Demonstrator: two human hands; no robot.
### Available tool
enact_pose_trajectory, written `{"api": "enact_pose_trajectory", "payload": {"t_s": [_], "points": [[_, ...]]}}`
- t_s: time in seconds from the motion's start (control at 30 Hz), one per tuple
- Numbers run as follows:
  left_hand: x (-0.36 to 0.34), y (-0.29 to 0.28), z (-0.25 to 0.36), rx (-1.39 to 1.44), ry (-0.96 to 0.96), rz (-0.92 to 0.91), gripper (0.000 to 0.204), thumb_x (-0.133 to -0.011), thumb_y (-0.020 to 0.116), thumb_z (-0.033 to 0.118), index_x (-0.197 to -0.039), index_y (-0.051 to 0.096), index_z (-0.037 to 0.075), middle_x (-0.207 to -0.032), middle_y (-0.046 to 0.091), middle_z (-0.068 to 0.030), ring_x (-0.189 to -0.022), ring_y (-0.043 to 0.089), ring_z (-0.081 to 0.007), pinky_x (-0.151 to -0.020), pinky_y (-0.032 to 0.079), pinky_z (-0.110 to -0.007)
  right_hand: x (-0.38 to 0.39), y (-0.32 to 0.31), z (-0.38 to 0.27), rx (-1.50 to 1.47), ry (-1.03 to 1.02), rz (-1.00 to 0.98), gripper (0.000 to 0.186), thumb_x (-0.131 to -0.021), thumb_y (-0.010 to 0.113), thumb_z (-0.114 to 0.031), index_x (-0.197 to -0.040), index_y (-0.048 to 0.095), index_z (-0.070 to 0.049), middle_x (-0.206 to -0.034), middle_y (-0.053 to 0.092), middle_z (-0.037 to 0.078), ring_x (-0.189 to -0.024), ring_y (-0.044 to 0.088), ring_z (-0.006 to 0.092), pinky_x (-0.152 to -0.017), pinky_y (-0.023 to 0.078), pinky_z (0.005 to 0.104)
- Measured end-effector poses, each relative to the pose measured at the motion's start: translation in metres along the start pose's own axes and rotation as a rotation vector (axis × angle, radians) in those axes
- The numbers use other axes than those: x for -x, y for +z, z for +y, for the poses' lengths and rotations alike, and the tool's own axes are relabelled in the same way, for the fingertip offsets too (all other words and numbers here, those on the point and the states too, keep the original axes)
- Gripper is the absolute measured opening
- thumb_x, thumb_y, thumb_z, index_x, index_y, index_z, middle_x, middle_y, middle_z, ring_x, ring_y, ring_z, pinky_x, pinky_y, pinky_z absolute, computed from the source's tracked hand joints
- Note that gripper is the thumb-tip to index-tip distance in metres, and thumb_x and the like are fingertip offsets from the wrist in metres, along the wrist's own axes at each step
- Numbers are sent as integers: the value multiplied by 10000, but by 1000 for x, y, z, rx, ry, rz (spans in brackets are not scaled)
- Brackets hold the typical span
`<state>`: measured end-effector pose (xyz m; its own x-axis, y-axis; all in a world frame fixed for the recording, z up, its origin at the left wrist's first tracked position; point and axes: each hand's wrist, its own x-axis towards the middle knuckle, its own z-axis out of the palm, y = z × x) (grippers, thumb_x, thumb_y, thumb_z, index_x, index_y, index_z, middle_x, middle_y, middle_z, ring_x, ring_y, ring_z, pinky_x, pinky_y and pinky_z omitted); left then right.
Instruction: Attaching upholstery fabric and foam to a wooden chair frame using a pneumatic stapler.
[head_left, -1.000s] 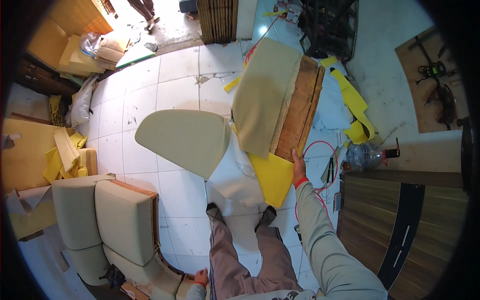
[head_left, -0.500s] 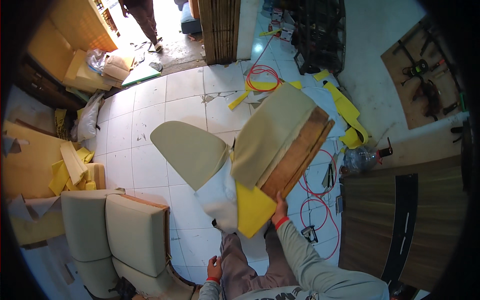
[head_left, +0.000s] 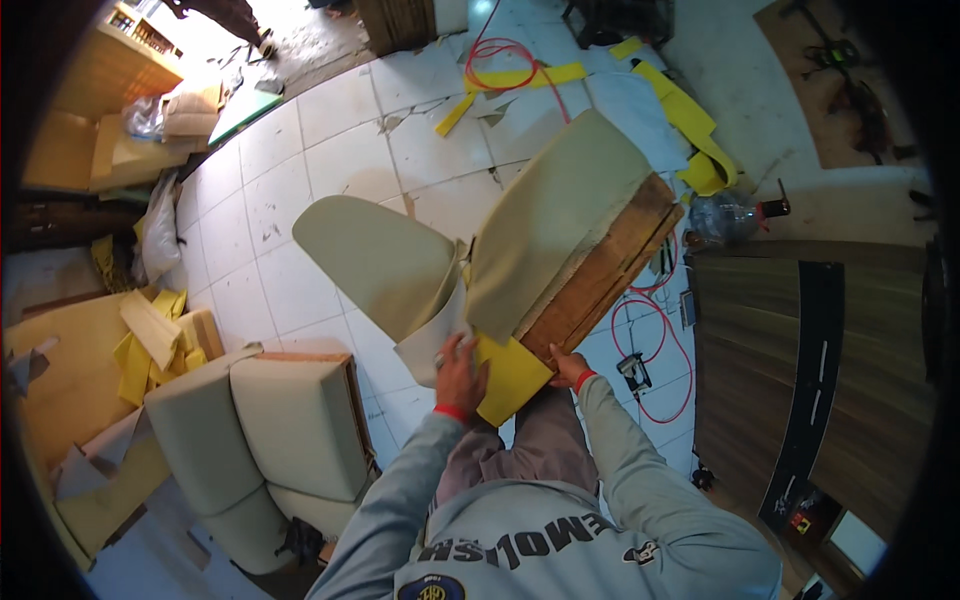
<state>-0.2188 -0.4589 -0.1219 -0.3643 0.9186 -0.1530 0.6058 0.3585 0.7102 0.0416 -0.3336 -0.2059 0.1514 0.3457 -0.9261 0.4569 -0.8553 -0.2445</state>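
A beige upholstered sofa piece point(head_left: 560, 220) stands tilted in front of me, with a bare wooden edge point(head_left: 600, 275) along its right side. My right hand point(head_left: 570, 368) grips the low corner of that wood. Yellow foam point(head_left: 512, 375) shows below the beige covering. To the left spreads a rounded beige flap point(head_left: 375, 260), joined near the middle, with a pale whitish underside point(head_left: 437, 325). My left hand point(head_left: 460, 380) touches this underside beside the foam, fingers bent and somewhat apart. Its fingertips are partly lost against the fabric.
Beige sofa sections point(head_left: 295, 420) stand at my left. A red hose point(head_left: 660, 345) runs over the tiles to a staple gun point(head_left: 633, 372) at right. Yellow foam strips point(head_left: 680, 110), a clear plastic bottle point(head_left: 722, 215) and a wood-grain cabinet point(head_left: 745, 400) lie along the right.
My left hand has risen from beside my leg to the pale underside of the flap. My right hand keeps its hold on the wooden corner. The view has tilted toward my body.
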Motion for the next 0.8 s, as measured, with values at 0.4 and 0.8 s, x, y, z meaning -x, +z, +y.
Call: {"api": "enact_pose_trajectory", "payload": {"t_s": [0.4,0.8], "points": [[-119,105,50,-303,-154,-157,652,-766,902,417,-1334,607,293,-1477,474,-67,-1425,413,-320,-1076,250,-631,-25,-28,-164,-191,-192,-112,564,-1011,712,-505,-1057,717,56,-838,751,126,-683,756,223,-584,622,352],[-179,-9,54,9,-13,-399,208,-927,735,195,-1123,712,128,-1108,735,-100,-1086,695,-329,-996,408,-523,-82,-64,-265,846,-1343,210,320,-939,702,-237,-1207,736,-66,-1294,694,185,-1207,634,414,-1070,492,487]]}}
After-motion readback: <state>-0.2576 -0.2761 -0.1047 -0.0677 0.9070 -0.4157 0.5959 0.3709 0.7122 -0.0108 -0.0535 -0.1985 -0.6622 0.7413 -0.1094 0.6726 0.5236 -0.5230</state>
